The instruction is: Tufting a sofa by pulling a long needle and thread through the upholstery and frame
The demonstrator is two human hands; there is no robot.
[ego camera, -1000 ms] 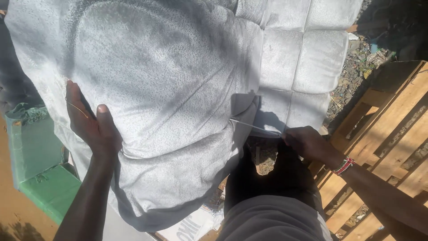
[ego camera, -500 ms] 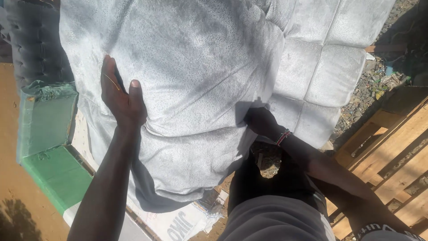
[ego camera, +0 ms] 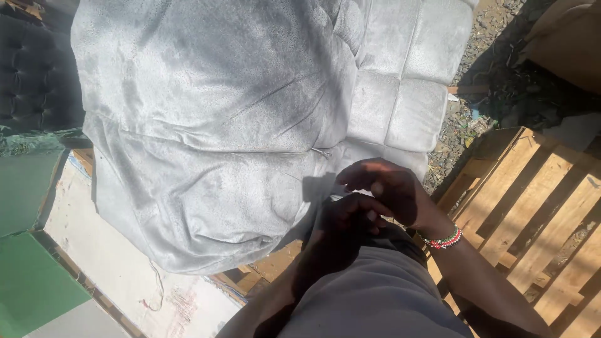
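Meeting close together just below the grey upholstered cushion (ego camera: 213,144), the two hands are working at something too small to make out. The right hand (ego camera: 391,191) is curling its fingers inward, thumb and forefinger nearly pinched, and the left hand (ego camera: 350,216) is lying just under it in shadow, fingers bent against the right; whether either is actually gripping a needle or thread cannot be told. A short metal pin or needle (ego camera: 321,152) is sticking out of the fabric at the seam, just above the hands.

Judging by how it lies, the cushion is partly finished: the far section (ego camera: 407,75) is already tufted into neat padded squares, while the large near part is hanging loose, wrinkled and unquilted, so much of the shaping seems left to do.

The fabric is looking like a soft, short-pile velvet, pale grey and speckled in the sun. A beaded wristband (ego camera: 443,239) is circling the right wrist. A slatted wooden pallet (ego camera: 538,206) is sitting to the right, and green and white boards (ego camera: 37,281) are lying at the left.
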